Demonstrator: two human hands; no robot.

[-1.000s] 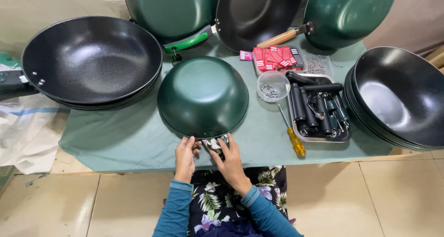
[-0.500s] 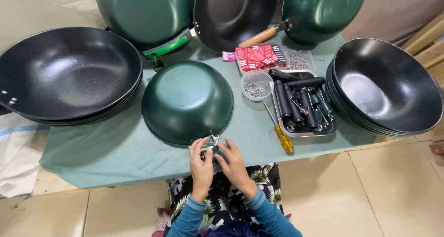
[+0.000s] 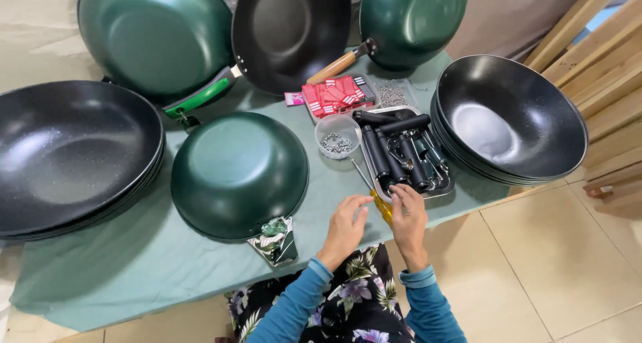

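L hand (image 3: 346,217) and R hand (image 3: 406,212) sit close together at the table's (image 3: 120,276) front edge, fingers loosely curled, both meeting over the yellow-handled screwdriver (image 3: 381,208); can't tell if either actually grips it; screwdriver lies just beside the metal tray (image 3: 444,188) of black handles (image 3: 391,152); upturned green wok (image 3: 237,172) at centre front, patterned cloth (image 3: 274,239) touching its near rim; small bowl of screws (image 3: 337,137) behind the hands.
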